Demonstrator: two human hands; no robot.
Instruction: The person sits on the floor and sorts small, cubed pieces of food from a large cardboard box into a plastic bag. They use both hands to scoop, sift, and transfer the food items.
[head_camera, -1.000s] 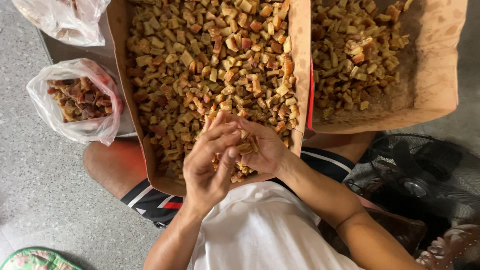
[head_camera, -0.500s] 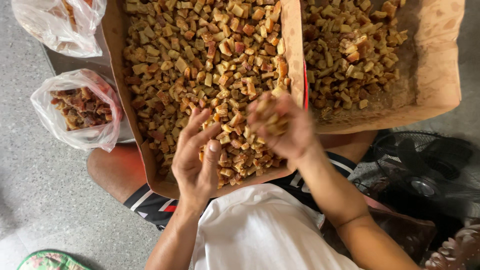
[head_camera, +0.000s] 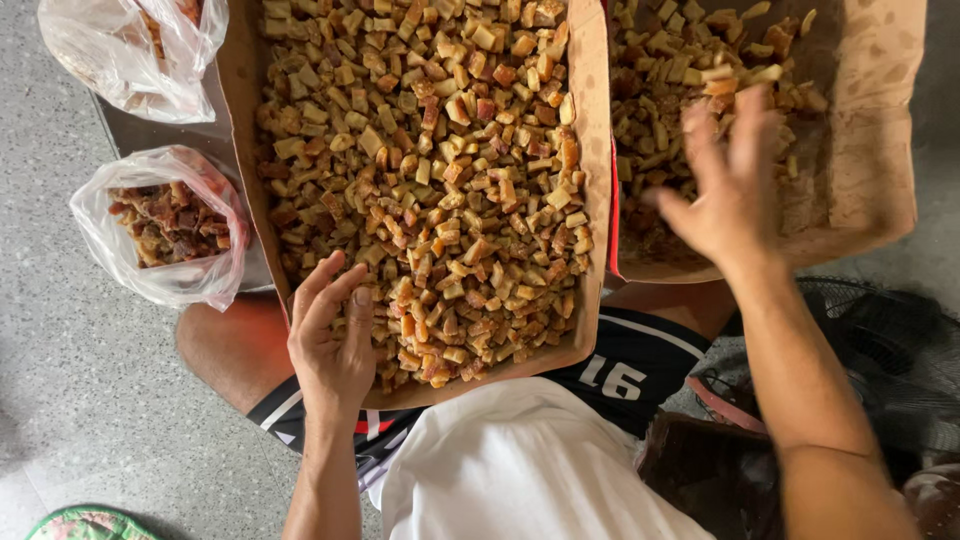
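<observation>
A cardboard tray (head_camera: 243, 120) heaped with small yellow-brown fried cubes (head_camera: 440, 150) rests over my lap. My left hand (head_camera: 332, 345) lies at its near left corner, fingers apart, touching the cubes and holding none that I can see. A second cardboard tray (head_camera: 870, 170) to the right holds more cubes (head_camera: 670, 110). My right hand (head_camera: 722, 185) hovers over that tray with fingers spread, and a few cubes show just beyond its fingertips.
A clear plastic bag (head_camera: 165, 230) of darker brown pieces stands on the grey floor at the left. Another plastic bag (head_camera: 130, 50) sits at the top left. A black fan (head_camera: 890, 370) lies at the right by my knee.
Both hands were cupped together over the near edge of the left tray. My right hand has since carried a handful across to the right tray and opened. My left hand stayed.
</observation>
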